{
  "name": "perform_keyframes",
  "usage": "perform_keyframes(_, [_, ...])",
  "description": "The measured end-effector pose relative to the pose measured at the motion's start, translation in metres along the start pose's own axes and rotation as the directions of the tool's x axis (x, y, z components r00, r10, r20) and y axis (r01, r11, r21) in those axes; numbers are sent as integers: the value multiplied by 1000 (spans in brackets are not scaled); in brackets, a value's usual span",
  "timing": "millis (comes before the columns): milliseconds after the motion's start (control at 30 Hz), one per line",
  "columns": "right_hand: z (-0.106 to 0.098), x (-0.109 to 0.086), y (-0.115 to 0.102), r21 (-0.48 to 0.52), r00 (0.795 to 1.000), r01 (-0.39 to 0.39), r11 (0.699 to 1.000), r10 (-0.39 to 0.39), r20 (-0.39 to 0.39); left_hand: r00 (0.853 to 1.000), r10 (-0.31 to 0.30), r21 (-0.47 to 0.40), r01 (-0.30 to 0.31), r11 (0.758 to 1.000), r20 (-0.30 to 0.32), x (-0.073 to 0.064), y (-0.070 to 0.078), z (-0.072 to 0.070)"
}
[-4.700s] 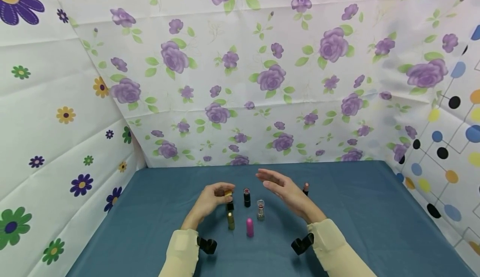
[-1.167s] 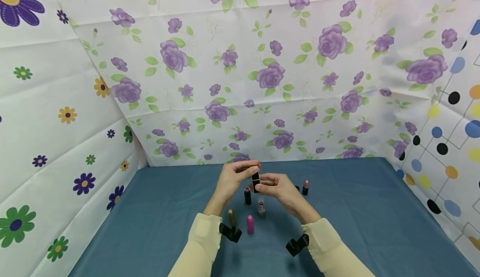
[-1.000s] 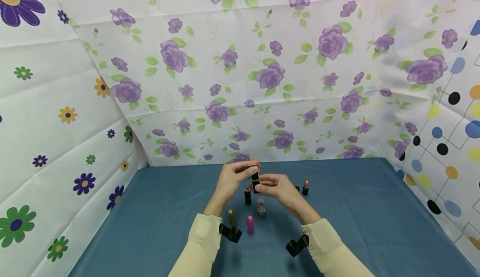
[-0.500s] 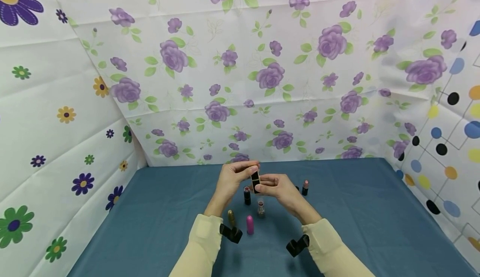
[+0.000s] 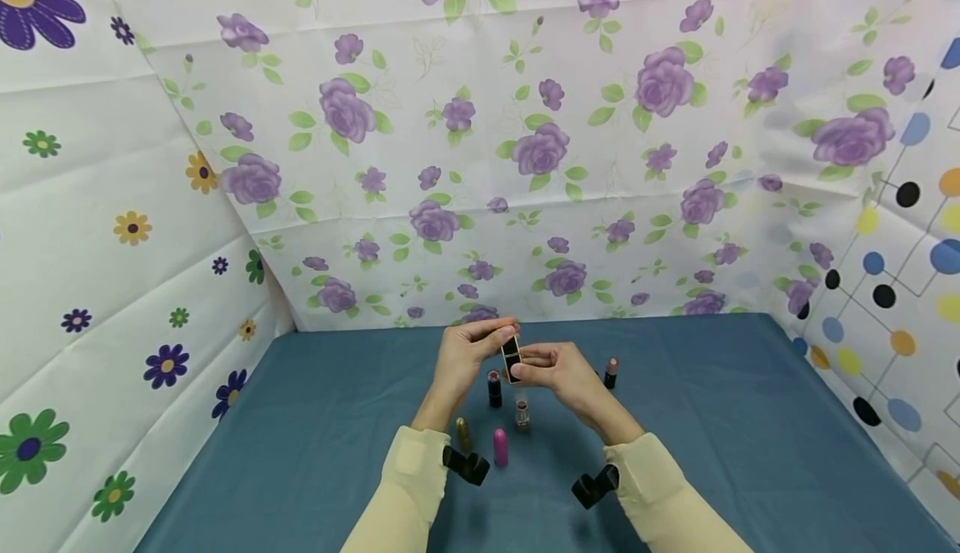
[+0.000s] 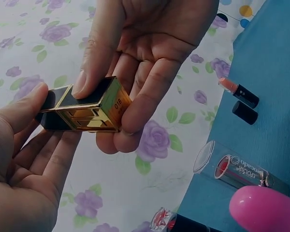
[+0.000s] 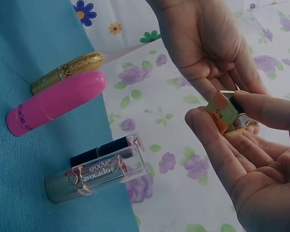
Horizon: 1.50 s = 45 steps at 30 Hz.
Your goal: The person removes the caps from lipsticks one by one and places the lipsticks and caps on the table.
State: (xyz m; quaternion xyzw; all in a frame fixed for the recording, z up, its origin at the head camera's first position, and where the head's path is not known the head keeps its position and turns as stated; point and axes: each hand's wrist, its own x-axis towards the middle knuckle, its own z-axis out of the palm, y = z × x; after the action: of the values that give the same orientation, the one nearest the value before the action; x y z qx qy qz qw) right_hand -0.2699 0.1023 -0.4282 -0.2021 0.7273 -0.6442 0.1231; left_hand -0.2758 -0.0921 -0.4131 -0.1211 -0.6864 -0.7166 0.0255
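Above the table, both hands hold a square black and gold lipstick (image 5: 512, 358). My left hand (image 5: 467, 356) pinches its upper end between thumb and fingers. Round its lower part, the thumb and fingers of my right hand (image 5: 558, 373) are curled. In the left wrist view the lipstick (image 6: 84, 107) looks capped, with a narrow gold line between its two parts. The lipstick's gold base (image 7: 218, 114) carries a number label in the right wrist view. Just below the hands stand a dark lipstick (image 5: 494, 390) and a clear-capped lipstick (image 5: 522, 415).
Nearer the front stand a pink lipstick (image 5: 500, 448) and a gold lipstick (image 5: 462, 435). To the right stands an uncapped peach lipstick (image 5: 611, 374); a small black cap (image 6: 245, 112) is beside it. A blue cloth (image 5: 697, 436) covers the table, with flowered sheets behind.
Earlier the left hand held the lipstick at the left while the right hand was free. It has since been raised to the middle, gripped by both hands. In the last second it barely moves.
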Motion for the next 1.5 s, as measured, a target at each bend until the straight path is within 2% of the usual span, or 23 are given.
perform_keyframes(433, [-2, -1, -2, 39, 999, -49, 998, 49, -14, 999, 12, -12, -12, 1000, -40, 0, -4, 5])
perform_keyframes(800, [-3, -4, -4, 12, 999, -29, 1000, 29, -19, 1000, -11, 1, 11, 1000, -26, 0, -3, 6])
perform_keyframes(1500, [2, -2, -7, -7, 995, -60, 998, 59, -85, 997, -26, -24, 24, 999, -78, 1, -2, 11])
